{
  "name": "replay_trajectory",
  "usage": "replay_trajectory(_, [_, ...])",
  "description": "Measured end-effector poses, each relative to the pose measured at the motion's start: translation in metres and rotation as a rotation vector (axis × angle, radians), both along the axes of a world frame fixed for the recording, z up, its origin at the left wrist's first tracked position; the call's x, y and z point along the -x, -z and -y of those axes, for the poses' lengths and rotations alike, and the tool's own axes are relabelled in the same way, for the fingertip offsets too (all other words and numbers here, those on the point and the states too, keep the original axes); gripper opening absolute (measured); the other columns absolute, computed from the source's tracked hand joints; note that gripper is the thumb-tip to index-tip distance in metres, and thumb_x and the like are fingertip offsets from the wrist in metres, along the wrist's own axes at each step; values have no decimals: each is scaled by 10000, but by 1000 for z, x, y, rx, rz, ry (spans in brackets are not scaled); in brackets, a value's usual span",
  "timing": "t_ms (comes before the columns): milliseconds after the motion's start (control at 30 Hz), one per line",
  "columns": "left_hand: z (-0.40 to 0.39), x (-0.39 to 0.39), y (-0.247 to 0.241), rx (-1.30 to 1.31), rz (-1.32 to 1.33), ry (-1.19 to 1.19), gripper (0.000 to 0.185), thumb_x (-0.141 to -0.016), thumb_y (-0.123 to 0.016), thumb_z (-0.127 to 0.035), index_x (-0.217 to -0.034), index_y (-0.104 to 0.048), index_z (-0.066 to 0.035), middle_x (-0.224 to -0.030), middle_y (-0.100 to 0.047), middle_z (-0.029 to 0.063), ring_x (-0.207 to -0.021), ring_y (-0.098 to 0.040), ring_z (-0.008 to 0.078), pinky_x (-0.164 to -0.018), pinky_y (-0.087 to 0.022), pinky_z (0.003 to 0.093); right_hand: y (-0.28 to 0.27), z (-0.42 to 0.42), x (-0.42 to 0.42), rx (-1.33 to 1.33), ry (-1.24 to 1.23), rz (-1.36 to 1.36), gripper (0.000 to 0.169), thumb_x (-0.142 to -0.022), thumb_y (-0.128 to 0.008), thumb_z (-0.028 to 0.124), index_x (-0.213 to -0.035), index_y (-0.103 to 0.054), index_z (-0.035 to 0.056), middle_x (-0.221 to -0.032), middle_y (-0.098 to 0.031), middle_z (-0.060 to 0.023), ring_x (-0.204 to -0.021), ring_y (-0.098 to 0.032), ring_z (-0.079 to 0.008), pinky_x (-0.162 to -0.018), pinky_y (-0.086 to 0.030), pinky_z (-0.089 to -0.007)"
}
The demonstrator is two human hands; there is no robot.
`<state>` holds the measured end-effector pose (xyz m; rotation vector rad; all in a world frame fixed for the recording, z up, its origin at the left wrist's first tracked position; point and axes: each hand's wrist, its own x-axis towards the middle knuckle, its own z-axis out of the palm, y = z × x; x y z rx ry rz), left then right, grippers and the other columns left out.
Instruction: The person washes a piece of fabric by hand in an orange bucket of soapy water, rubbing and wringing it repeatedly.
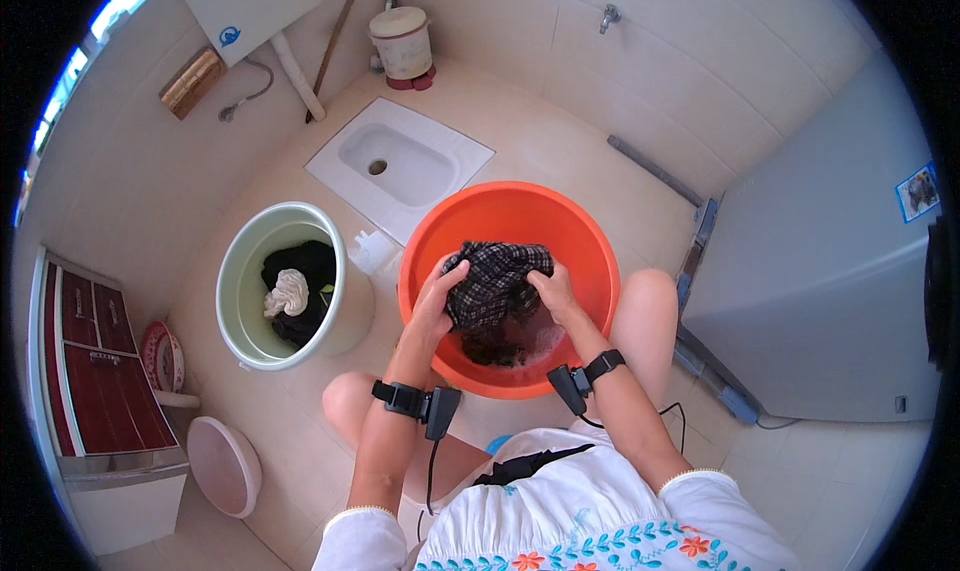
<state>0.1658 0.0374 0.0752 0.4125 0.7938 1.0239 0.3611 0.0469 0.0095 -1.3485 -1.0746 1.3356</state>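
A black-and-white checked cloth (495, 282), bunched up, is held over an orange plastic basin (517, 196). On its left side my left hand (437, 293) grips it, thumb on top. My right hand (553, 290) pinches its right edge between thumb and fingers. The lower part of the cloth hangs toward dark, sudsy water (536, 338) in the basin, where dark fabric shows. To the left, a pale green bucket (232, 286) holds black fabric (307, 260) and a twisted white cloth (286, 293).
A squat toilet (405, 162) lies beyond the basin, with a lidded pedal bin (403, 46) in the corner. A grey appliance (817, 271) stands at right. A pink basin (221, 466) leans near a dark red cabinet (116, 391). A tap (609, 17) is on the wall.
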Motion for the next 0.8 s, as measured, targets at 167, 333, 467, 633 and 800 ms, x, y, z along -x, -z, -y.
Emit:
replay_trajectory(167, [-1,-5,30,299,152,-15,302,-820,-498,-346,-968,-560,-90,-920,-599,84,-826,-582,214,-750,-478,373,-42,9,30,-395,-63,350,447,-671,-453,-6,-1117,-467,-17,-1168,-467,-183,-1085,-452,-278,-927,-336,-330])
replay_trajectory(333, [-7,-11,73,224,168,-81,397,-828,-433,-471,-913,-533,-97,-863,-574,60,-781,-564,206,-701,-479,357,-76,34,70,-488,-266,556,255,-675,-585,194,-909,-575,94,-940,-498,-129,-880,-524,-305,-791,-425,-352])
replay_trajectory(467, [-8,-15,75,105,384,45,392,-836,-429,-437,-950,-523,-74,-924,-558,72,-858,-542,212,-759,-458,355,-70,25,82,-875,-5,730,185,-724,-563,244,-785,-571,70,-815,-531,-113,-739,-544,-293,-645,-453,-375])
replay_trajectory(633, [-5,-32,50,326,144,-172,303,-829,-488,-332,-983,-549,-79,-1009,-567,86,-927,-537,209,-801,-446,359,-58,4,73,-621,-150,832,227,-792,-511,247,-712,-546,37,-736,-539,-154,-687,-545,-346,-585,-449,-408])
replay_trajectory(800, [-4,-35,49,236,108,-82,183,-815,-447,-212,-867,-555,-73,-811,-598,40,-688,-583,189,-651,-483,333,-30,-15,54,-305,-41,742,209,-816,-469,180,-714,-530,8,-791,-563,-196,-720,-539,-368,-619,-430,-423])
